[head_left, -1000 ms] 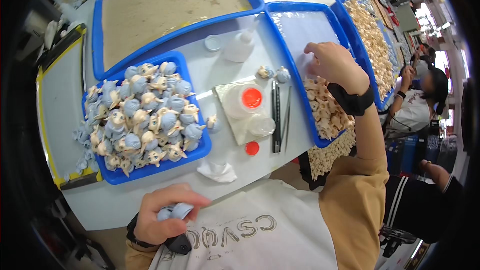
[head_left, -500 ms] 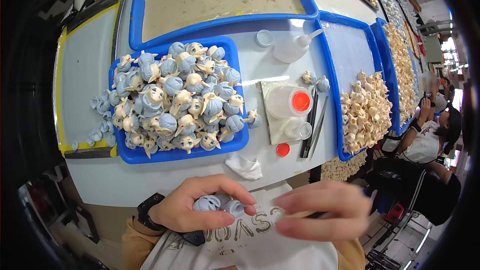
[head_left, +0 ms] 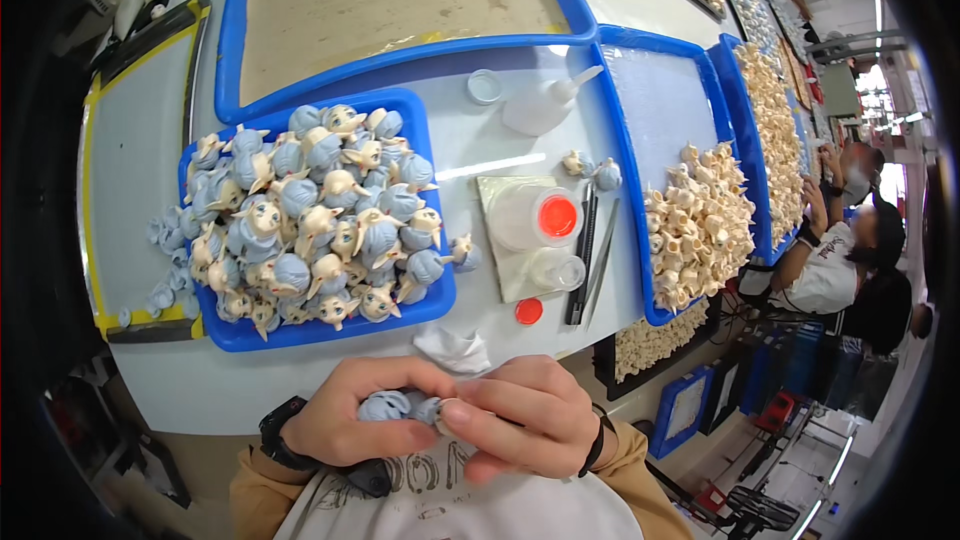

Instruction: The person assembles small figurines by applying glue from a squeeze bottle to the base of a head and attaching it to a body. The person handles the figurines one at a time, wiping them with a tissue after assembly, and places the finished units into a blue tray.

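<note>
Near the table's front edge, my left hand (head_left: 345, 418) curls around light blue doll hair pieces (head_left: 384, 406). My right hand (head_left: 530, 415) meets it, fingertips pinched on a small cream piece (head_left: 444, 426) against the open end of the hair. Fingers mostly hide that cream piece, so its shape is unclear. Beyond the left hand, a blue tray (head_left: 330, 340) is heaped with doll heads (head_left: 263, 216) that have blue hair, pointed ears and painted eyes. One more doll head (head_left: 465, 253) lies just outside its right side. A crumpled white cloth (head_left: 452, 348) lies just beyond my hands.
Right of the heads stand a jar with red contents (head_left: 557, 215), a squeeze bottle (head_left: 540, 105), a red cap (head_left: 529, 311) and tweezers (head_left: 601, 260). Cream doll parts (head_left: 697, 220) fill part of another blue tray (head_left: 607, 90). Loose hair pieces (head_left: 165, 240) lie left. Other people sit at far right.
My right hand has moved left from a blurred position apart and now touches the hair pieces in my left hand. The whole view has shifted a little, so the table appears further left.
</note>
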A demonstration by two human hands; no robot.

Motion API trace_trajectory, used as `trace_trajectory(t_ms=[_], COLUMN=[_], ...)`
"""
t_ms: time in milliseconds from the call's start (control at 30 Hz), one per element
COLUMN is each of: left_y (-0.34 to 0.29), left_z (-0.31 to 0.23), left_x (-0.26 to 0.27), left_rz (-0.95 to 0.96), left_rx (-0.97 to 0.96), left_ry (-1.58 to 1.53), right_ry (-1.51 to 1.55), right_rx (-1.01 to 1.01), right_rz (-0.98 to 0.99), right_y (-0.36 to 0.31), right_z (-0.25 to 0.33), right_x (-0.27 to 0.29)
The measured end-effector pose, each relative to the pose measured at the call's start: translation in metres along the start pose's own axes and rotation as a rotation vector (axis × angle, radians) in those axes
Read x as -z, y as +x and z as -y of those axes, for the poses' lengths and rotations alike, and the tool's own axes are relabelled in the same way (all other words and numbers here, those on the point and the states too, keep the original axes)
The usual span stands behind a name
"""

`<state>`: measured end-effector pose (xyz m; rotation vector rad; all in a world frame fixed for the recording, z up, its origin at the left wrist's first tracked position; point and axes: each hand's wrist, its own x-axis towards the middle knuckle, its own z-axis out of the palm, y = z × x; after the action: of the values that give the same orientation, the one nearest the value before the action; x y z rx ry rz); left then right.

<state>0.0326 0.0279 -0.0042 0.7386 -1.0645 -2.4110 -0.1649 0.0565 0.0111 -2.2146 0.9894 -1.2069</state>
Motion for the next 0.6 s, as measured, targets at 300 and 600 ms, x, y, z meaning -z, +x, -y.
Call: trace_trajectory(t_ms=[300, 600], left_y=[0.002, 0.001], left_z=[0.000, 0.002], left_x=[0.005, 0.003], left_rz=[0.008, -0.051], left_rx=[0.034, -0.040], left_ry=[0.082, -0.155], right_ry=[0.157, 0.108], right_rx=[-0.149, -0.233], right_rz=[0.057, -0.097], right_y=[-0.002, -0.014], right_z=[-0.005, -0.007], right_x=[0.005, 0.029])
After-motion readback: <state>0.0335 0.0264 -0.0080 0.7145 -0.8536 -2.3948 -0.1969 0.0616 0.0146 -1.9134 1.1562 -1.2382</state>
